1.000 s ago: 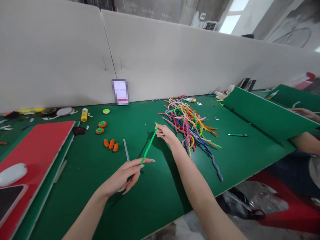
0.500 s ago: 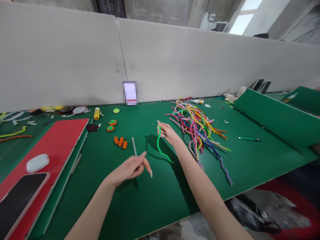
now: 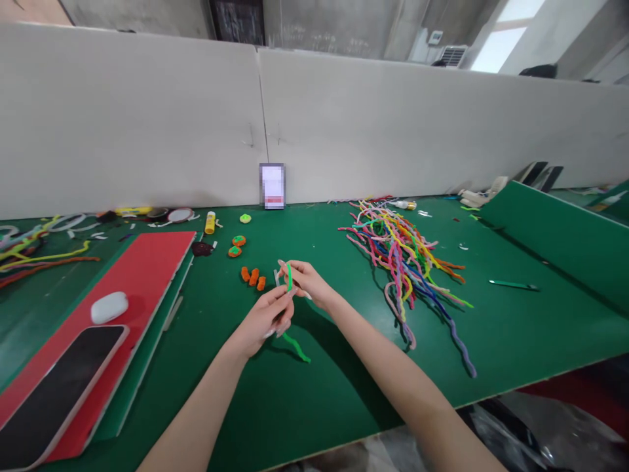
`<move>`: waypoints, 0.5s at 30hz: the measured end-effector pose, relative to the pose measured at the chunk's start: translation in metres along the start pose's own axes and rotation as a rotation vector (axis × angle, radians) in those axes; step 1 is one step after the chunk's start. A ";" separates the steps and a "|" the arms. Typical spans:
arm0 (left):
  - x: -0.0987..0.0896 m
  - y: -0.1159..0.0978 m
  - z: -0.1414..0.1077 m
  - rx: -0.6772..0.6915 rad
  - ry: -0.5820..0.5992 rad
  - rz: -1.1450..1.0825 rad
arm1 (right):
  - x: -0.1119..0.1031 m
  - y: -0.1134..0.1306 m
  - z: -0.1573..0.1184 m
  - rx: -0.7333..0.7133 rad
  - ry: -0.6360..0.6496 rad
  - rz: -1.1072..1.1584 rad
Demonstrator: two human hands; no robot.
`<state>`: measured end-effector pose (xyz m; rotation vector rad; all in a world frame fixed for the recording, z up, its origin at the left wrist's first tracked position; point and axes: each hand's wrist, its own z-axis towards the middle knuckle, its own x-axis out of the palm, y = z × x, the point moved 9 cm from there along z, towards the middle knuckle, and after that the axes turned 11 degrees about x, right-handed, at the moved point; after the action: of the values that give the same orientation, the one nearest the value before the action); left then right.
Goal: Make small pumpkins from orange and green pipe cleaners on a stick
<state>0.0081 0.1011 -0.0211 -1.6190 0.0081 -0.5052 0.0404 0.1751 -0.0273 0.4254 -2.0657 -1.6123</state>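
A bright green pipe cleaner [image 3: 289,277] is pinched between both hands above the green table. My right hand [image 3: 305,282] grips its upper end, fingers closed. Just below and to the left, my left hand [image 3: 268,314] is closed around it, and the loose tail hangs under that hand toward the lower right. A thin grey stick [image 3: 276,278] lies behind the fingers, partly hidden. Left of the hands are several short orange coiled pieces [image 3: 253,276]. Farther back sit two orange-and-green discs [image 3: 235,251] and a small light-green coil [image 3: 245,218].
At right is a heap of colourful pipe cleaners [image 3: 400,255], with a green-handled craft knife [image 3: 514,285] beyond it. A yellow glue stick [image 3: 210,223] stands at the back left. Nearer, a red board [image 3: 142,275] carries a white case [image 3: 109,307] and a phone [image 3: 63,393]. A pixelated screen [image 3: 273,187] leans on the partition.
My left hand, earlier apart with fingers loose, has come up and taken hold of the green pipe cleaner. My right hand has brought it leftward and lower. The view has shifted slightly left.
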 end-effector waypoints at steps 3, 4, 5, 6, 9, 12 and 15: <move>-0.010 -0.019 -0.003 0.074 -0.005 -0.133 | 0.000 -0.006 0.003 -0.036 -0.012 -0.051; -0.018 -0.028 -0.004 0.126 -0.052 -0.182 | -0.001 -0.006 0.003 -0.055 -0.029 -0.087; -0.027 -0.037 -0.004 0.165 -0.091 -0.224 | -0.002 -0.005 0.003 -0.074 -0.057 -0.135; -0.038 -0.045 -0.005 0.208 -0.136 -0.253 | -0.003 -0.003 0.002 -0.098 -0.100 -0.199; -0.071 -0.059 -0.008 0.262 -0.240 -0.225 | 0.002 0.006 -0.006 -0.194 -0.211 -0.506; -0.098 -0.059 -0.009 0.257 -0.308 -0.158 | 0.023 0.000 -0.011 -0.228 -0.196 -0.896; -0.112 -0.050 -0.009 0.210 -0.337 -0.063 | 0.026 -0.009 -0.012 -0.195 -0.279 -1.167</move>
<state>-0.1099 0.1324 -0.0090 -1.4826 -0.3382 -0.2659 0.0248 0.1499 -0.0290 1.6125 -1.8676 -2.5720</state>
